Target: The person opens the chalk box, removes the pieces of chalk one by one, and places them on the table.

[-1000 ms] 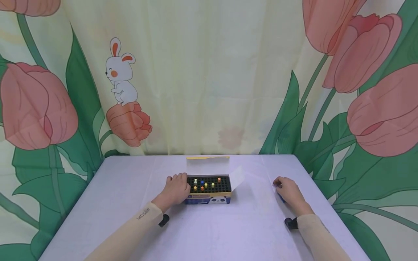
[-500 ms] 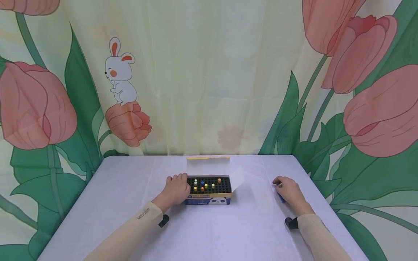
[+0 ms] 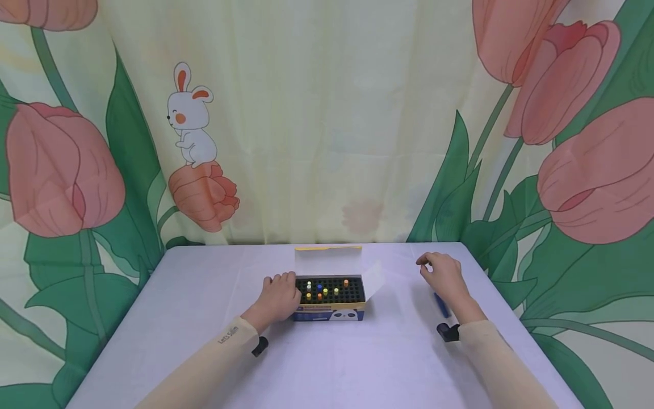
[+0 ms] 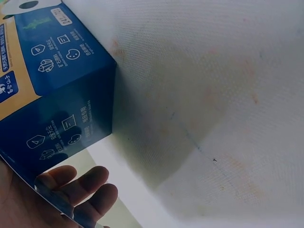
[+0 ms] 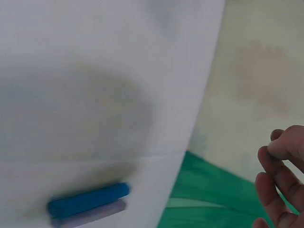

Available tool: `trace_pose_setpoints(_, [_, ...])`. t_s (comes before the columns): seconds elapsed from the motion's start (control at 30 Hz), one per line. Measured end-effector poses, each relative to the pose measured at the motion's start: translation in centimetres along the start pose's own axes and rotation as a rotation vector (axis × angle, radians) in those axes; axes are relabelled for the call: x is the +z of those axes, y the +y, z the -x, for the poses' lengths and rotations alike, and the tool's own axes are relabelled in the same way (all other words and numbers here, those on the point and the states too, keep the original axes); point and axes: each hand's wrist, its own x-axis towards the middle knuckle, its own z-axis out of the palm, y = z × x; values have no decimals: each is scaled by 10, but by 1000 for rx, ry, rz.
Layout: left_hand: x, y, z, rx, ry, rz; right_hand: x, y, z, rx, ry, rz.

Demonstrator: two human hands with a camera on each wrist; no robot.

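My left hand (image 3: 278, 298) grips the left end of an open blue and yellow cardboard box (image 3: 332, 314), which has a panda on its front. In the left wrist view, fingertips (image 4: 90, 183) curl past the flap beside the box's blue side. Several short coloured sticks stand in the black holed tray (image 3: 352, 295) inside. My right hand (image 3: 444, 279) hovers over the table's right side, thumb and forefinger close together, with nothing visible between them. Below it lies a blue chalk-like stick (image 5: 90, 199); a pale purple stick (image 5: 95, 214) lies alongside.
The box's white lid (image 3: 328, 260) stands raised at the back, and a side flap (image 3: 375, 279) juts out to the right. A white cloth covers the table (image 3: 357, 363). Behind hangs a curtain (image 3: 317, 142) printed with tulips and a rabbit.
My right hand has risen off the table and shifted slightly left, uncovering the blue stick beneath it. My left hand has stayed on the box.
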Motion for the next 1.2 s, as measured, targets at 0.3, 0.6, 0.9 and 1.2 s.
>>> trace_pose_setpoints(0.3, [-8,3,5,-11,-28,-9,-17,-49,-6,-189,146,-23])
trace_pose_setpoints(0.6, [-8,-1,2,0,-19,-29,-38,-106,-6,-267,169,-63])
trace_pose_setpoints(0.9, [-4,-1,1,-20,-25,3,-16,-146,0,-400,76,-115])
trace_pose_setpoints(1.2, [-6,2,2,-12,-32,-8,10,-166,10,-424,0,-75])
